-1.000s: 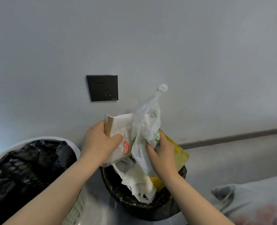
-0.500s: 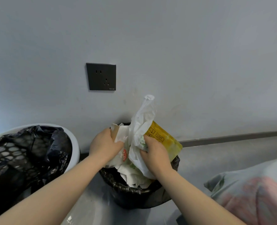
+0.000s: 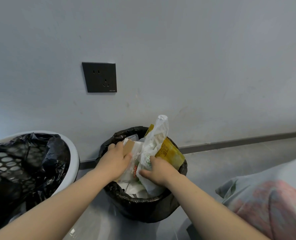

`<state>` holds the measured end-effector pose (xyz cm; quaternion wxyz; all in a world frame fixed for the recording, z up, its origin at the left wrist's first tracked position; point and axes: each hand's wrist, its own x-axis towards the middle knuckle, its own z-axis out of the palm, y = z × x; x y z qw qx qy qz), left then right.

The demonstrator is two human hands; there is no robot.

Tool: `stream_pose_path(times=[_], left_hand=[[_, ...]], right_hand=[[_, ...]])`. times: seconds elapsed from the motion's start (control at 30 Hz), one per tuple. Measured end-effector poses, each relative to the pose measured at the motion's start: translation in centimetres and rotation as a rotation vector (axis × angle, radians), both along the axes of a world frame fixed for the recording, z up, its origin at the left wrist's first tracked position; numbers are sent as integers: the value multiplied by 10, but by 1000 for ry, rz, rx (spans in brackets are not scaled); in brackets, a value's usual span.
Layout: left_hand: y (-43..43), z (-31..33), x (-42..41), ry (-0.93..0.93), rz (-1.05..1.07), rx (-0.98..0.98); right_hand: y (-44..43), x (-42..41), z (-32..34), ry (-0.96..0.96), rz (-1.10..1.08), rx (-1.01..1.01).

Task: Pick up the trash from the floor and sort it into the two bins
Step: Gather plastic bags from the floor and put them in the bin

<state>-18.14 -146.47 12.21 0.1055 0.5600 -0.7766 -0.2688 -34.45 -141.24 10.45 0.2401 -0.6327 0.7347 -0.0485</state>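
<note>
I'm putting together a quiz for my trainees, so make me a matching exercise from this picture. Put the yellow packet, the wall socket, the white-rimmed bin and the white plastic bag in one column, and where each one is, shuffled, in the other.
1. yellow packet
2. wall socket
3. white-rimmed bin
4. white plastic bag

A. gripped by the right hand
B. standing left of the black bin
C. mounted on the wall above the bins
D. poking up at the black bin's right side, behind the bag

Pairs: 1-D, 2-C, 3-B, 4-A
</note>
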Motion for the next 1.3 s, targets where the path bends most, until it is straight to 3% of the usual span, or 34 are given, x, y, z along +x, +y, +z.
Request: stream_pose_path(times=[0.1,0.2,0.33,0.4,0.57,0.77,0.93,1.07,1.17,1.3], left_hand=[[-3,-7,-6,-86,-21,12],[-8,-14,-10,-128,-4,28],[-13,-19,-14,-175,11,44],[-14,-20,-16,-202,18,52],[-12,-23,-15,-258,6,64],[-8,-14,-6,-117,-31,-108],[-1,-14,-2,-203,-165,-374],[-5,-11,-3,-339,-195,-297],[-7,-7,-4,-339,-177,-273],[-7,14,-6,-214,-140,-395]], right_hand=[[1,-3,4,19,-20,-69],[2,-6,15,138,-84,-284],[2,-10,15,121,-37,-510],[-1,-12,6,121,76,-444],[-16,-9,-14,178,154,6],[-30,-5,-17,133,138,256],[-22,-8,-22,94,86,297],[-23,0,-8,132,90,298],[-23,4,12,166,109,358],[-18,1,33,144,-10,-5]])
